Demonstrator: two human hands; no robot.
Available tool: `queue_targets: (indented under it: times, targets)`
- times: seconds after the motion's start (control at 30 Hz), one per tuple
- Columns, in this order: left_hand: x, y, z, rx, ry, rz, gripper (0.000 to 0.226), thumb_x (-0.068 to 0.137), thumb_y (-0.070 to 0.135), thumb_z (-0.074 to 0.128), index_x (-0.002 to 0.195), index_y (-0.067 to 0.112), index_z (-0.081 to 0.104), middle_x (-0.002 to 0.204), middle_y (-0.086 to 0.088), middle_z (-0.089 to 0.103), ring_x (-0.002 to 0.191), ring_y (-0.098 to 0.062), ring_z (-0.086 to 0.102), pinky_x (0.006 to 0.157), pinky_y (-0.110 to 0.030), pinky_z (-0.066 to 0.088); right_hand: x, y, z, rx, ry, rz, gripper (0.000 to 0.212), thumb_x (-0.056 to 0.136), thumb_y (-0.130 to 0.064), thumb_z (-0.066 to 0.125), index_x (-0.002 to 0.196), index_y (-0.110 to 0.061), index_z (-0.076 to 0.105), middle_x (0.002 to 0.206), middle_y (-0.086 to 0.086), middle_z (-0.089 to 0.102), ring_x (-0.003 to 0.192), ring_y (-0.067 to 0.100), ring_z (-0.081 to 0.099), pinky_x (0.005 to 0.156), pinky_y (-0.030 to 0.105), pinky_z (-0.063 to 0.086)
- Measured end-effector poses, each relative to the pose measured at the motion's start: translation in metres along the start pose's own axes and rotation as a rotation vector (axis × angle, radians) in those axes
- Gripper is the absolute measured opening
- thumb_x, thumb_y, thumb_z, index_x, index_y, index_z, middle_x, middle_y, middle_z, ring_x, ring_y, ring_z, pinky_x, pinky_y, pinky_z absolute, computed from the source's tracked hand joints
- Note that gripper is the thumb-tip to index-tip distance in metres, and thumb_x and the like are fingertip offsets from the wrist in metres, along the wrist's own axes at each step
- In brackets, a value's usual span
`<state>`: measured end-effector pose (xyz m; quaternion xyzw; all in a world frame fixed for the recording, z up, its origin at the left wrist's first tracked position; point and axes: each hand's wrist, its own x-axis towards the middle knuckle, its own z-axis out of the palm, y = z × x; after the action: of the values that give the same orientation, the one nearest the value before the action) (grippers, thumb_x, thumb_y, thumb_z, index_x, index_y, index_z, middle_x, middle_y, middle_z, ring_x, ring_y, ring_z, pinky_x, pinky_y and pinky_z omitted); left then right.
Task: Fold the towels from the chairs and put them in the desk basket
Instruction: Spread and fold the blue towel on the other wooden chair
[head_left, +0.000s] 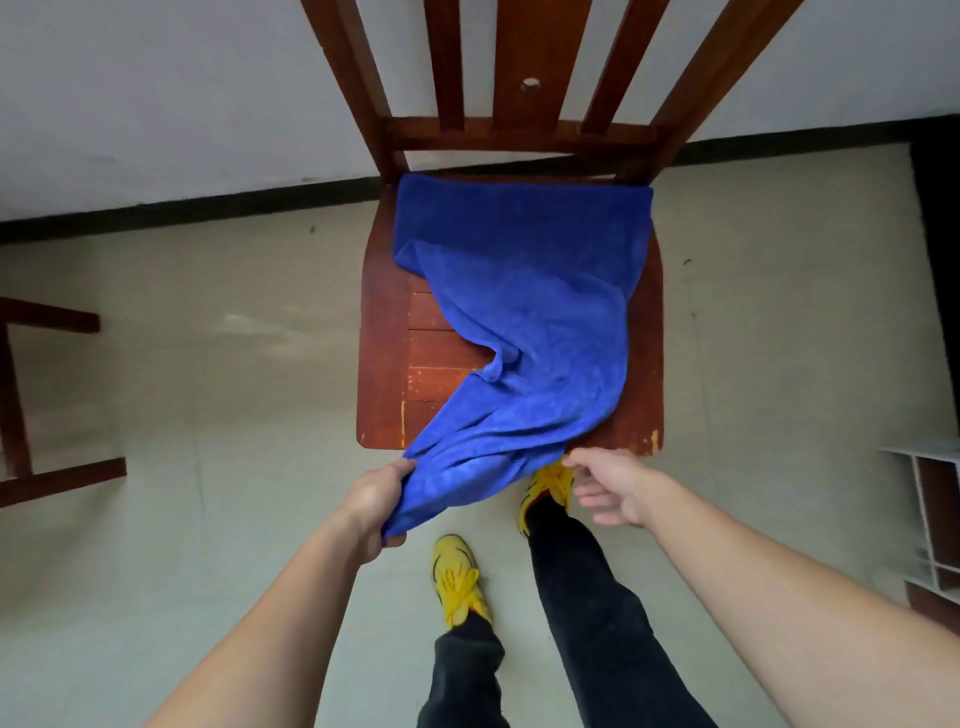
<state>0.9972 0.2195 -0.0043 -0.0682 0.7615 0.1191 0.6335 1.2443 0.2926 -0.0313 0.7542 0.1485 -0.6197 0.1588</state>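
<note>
A blue towel (524, 312) lies spread over the seat of a red-brown wooden chair (382, 364), and its near end hangs off the front edge. My left hand (376, 501) grips that hanging end at its left corner. My right hand (608, 488) hovers just right of the towel's near edge, fingers apart and holding nothing. The desk basket is out of view.
Part of another wooden chair or stool (31, 395) stands at the left edge. A white-framed shelf unit (930, 519) sits at the right edge. My legs in dark trousers and yellow shoes (457, 582) stand on the pale floor in front of the chair.
</note>
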Motion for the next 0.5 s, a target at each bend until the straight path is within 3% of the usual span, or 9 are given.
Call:
queue_targets:
  times: [0.07,0.13,0.2,0.27,0.33,0.37,0.43,0.5]
  targets:
    - [0.004,-0.003,-0.004,0.038,-0.024,0.040,0.017,0.092,0.027,0.050,0.088,0.017,0.063,0.048,0.003,0.049,0.036,-0.013,0.036,0.039,-0.015,0.024,0.007,0.006,0.029,0.124,-0.081,-0.002,0.044,0.083,-0.037,0.069,0.120,-0.018,0.055,0.124,0.007,0.055,0.117,0.027,0.053,0.086,0.042,0.044]
    - [0.007,-0.009,-0.013,0.067,-0.025,0.070,0.017,0.092,0.029,0.051,0.088,0.018,0.064,0.051,0.003,0.051,0.039,-0.013,0.039,0.038,-0.016,0.026,0.014,0.008,0.057,0.306,-0.050,-0.069,0.044,0.086,-0.033,0.068,0.124,-0.017,0.053,0.128,0.004,0.054,0.121,0.026,0.051,0.089,0.044,0.043]
    - [0.009,-0.016,-0.026,0.069,-0.015,0.107,0.015,0.092,0.029,0.053,0.085,0.018,0.063,0.055,0.002,0.049,0.044,-0.014,0.038,0.040,-0.016,0.026,0.015,0.009,0.075,0.405,0.077,-0.200,0.028,0.078,-0.031,0.072,0.100,-0.016,0.063,0.111,0.004,0.062,0.102,0.023,0.057,0.086,0.043,0.046]
    - [0.007,-0.023,-0.033,0.060,-0.007,0.126,0.014,0.091,0.027,0.054,0.084,0.017,0.061,0.058,0.000,0.046,0.046,-0.015,0.035,0.041,-0.016,0.024,0.006,0.013,0.075,0.464,0.191,-0.313,0.028,0.053,-0.034,0.073,0.070,-0.015,0.062,0.085,0.006,0.061,0.077,0.022,0.053,0.071,0.039,0.046]
    - [0.001,-0.031,-0.037,0.074,-0.009,0.137,0.012,0.091,0.027,0.055,0.086,0.017,0.061,0.061,0.000,0.048,0.047,-0.015,0.037,0.041,-0.017,0.024,-0.009,0.023,0.066,0.569,0.201,-0.343,0.038,0.036,-0.034,0.066,0.068,-0.014,0.062,0.079,0.007,0.058,0.072,0.022,0.051,0.065,0.036,0.042]
    - [-0.003,-0.037,-0.038,0.080,-0.013,0.136,0.013,0.091,0.028,0.056,0.087,0.017,0.060,0.063,0.000,0.049,0.047,-0.016,0.039,0.040,-0.018,0.025,-0.019,0.030,0.060,0.629,0.161,-0.340,0.042,0.038,-0.033,0.064,0.076,-0.015,0.064,0.083,0.008,0.061,0.072,0.023,0.054,0.063,0.033,0.044]
    - [-0.013,-0.048,-0.038,0.074,-0.041,0.129,0.014,0.091,0.028,0.056,0.085,0.016,0.057,0.064,0.000,0.048,0.048,-0.015,0.037,0.040,-0.018,0.024,-0.042,0.045,0.047,0.791,-0.031,-0.336,0.031,0.062,-0.026,0.059,0.090,-0.014,0.064,0.092,0.009,0.068,0.072,0.024,0.062,0.057,0.025,0.049]
    - [-0.020,-0.059,-0.035,0.058,-0.074,0.121,0.015,0.091,0.028,0.056,0.082,0.015,0.054,0.062,-0.001,0.046,0.048,-0.015,0.035,0.038,-0.018,0.022,-0.058,0.057,0.036,0.877,-0.236,-0.358,0.011,0.076,-0.019,0.054,0.083,-0.015,0.062,0.092,0.008,0.069,0.076,0.025,0.066,0.063,0.027,0.054]
